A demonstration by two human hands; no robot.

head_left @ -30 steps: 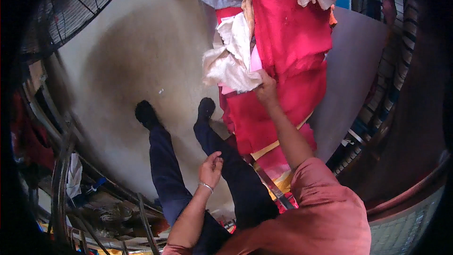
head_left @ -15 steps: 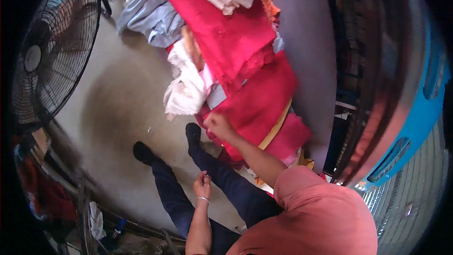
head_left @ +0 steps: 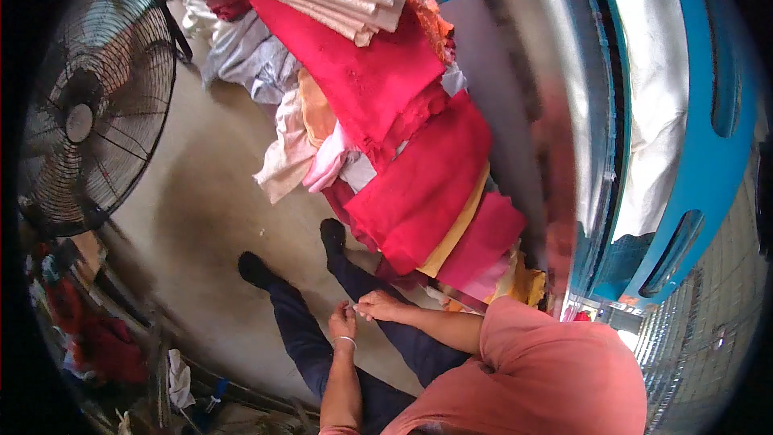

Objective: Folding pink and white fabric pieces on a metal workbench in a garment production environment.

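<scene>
Over my legs my two hands meet, fingertips close together. My left hand (head_left: 343, 323), with a bangle (head_left: 345, 341) on its wrist, has its fingers curled in a pinch. My right hand (head_left: 377, 306) is closed too, thumb and fingers pinched toward the left one. Something small and pale seems to lie between the fingertips, too small to name. Just beyond the hands, to the right, lies a stack of cloth: a red piece (head_left: 427, 185) on top, a yellow one (head_left: 459, 229) under it and a dark pink piece (head_left: 485, 242) nearer me.
A black fan (head_left: 79, 122) stands at the left. Folded beige cloth (head_left: 314, 0) lies on the far end of the red pile. Grey and white cloths (head_left: 250, 56) spill toward the floor. To the right runs a blue machine frame (head_left: 700, 153) with white material.
My right hand has come back from the edge of the red cloth to meet my left hand. The view has shifted right, showing more of the blue frame.
</scene>
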